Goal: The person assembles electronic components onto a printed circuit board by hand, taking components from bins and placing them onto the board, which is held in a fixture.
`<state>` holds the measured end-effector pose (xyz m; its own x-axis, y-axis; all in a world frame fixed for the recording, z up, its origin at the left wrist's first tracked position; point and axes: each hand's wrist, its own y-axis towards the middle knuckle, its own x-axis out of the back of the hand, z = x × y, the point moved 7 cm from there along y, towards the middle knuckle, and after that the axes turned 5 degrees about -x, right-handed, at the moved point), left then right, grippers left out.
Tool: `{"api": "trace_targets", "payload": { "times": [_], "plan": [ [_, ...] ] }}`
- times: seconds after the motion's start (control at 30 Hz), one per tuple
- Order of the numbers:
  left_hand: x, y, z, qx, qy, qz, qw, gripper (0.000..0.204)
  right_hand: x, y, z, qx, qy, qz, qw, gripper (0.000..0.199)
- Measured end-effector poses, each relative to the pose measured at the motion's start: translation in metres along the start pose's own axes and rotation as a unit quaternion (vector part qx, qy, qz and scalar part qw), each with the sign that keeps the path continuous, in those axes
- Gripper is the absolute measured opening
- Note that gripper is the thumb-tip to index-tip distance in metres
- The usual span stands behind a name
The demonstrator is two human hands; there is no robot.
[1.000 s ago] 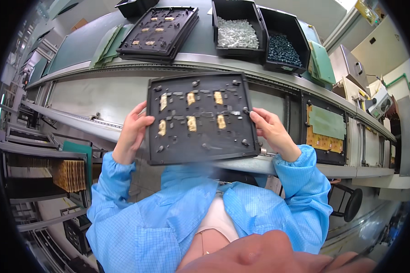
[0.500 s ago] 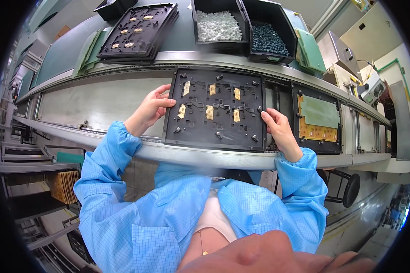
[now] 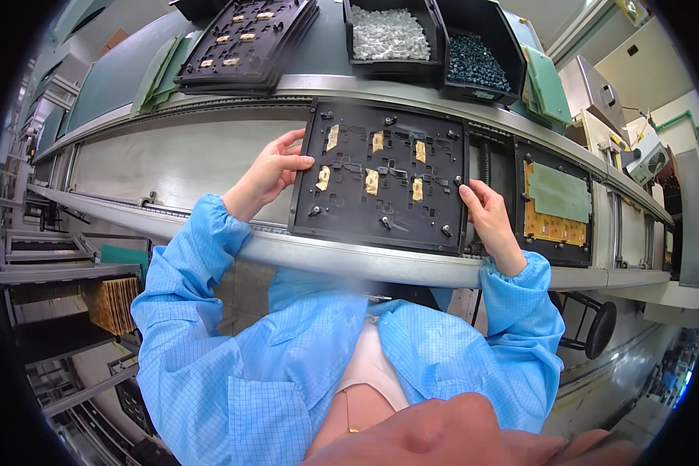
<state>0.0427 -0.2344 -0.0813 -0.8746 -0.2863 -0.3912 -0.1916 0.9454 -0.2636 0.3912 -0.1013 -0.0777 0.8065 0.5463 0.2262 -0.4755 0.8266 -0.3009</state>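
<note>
A flat black fixture tray lies across the conveyor rails in front of me. It has cut-out slots, small black knobs around its border and several pieces of tan tape in two rows. At the tray's left edge, my left hand grips it, thumb on top and fingers partly hidden behind the edge. My right hand holds the opposite edge, its thumb and index finger beside a knob. Both hands are closed on the tray.
Beyond the rail stand a black bin of whitish clear parts and another of dark blue parts. Stacked black trays sit at the far left. To the right, another fixture carries a green sheet. The metal front rail runs before me.
The whole view has shifted slightly, so everything appears a little farther right and up. Both hands keep their hold on the tray, which shows no clear movement along the rails.
</note>
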Motion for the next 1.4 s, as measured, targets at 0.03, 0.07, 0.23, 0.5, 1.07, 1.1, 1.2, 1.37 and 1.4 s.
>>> {"api": "trace_targets", "payload": {
  "times": [0.03,0.07,0.23,0.5,1.07,1.1,1.2,1.37,1.4],
  "plan": [
    [-0.001,-0.002,0.002,0.004,0.009,-0.003,1.000,0.072,0.001,-0.001,-0.003,-0.006,0.002,-0.008,1.000,0.023],
    [-0.001,-0.005,0.002,0.008,0.019,-0.006,1.000,0.072,0.000,-0.002,-0.001,-0.006,0.001,-0.007,1.000,0.023],
    [-0.001,0.002,-0.018,-0.065,0.231,-0.020,0.971,0.070,0.002,0.000,0.016,-0.026,-0.151,0.026,0.988,0.031],
    [-0.063,0.090,-0.111,-0.353,0.602,-0.208,0.685,0.075,0.075,0.090,0.122,0.269,-0.402,-0.382,0.788,0.061],
    [-0.007,0.100,-0.108,-0.349,0.698,-0.194,0.595,0.028,0.071,0.182,0.102,0.192,-0.444,-0.338,0.807,0.039],
    [-0.023,0.083,-0.109,-0.304,0.612,-0.214,0.698,0.029,0.082,0.188,0.090,0.177,-0.459,-0.324,0.808,0.040],
    [-0.071,0.028,-0.103,-0.437,0.608,-0.253,0.612,0.033,0.140,0.205,0.062,0.192,-0.425,-0.295,0.834,0.047],
    [-0.094,-0.144,-0.093,-0.604,0.592,-0.347,0.405,0.031,0.217,0.151,0.061,0.237,-0.481,-0.287,0.794,0.056],
    [-0.072,-0.180,-0.087,-0.607,0.589,-0.393,0.361,0.039,0.222,0.136,0.066,0.302,-0.467,-0.316,0.768,0.054]
  ]
}}
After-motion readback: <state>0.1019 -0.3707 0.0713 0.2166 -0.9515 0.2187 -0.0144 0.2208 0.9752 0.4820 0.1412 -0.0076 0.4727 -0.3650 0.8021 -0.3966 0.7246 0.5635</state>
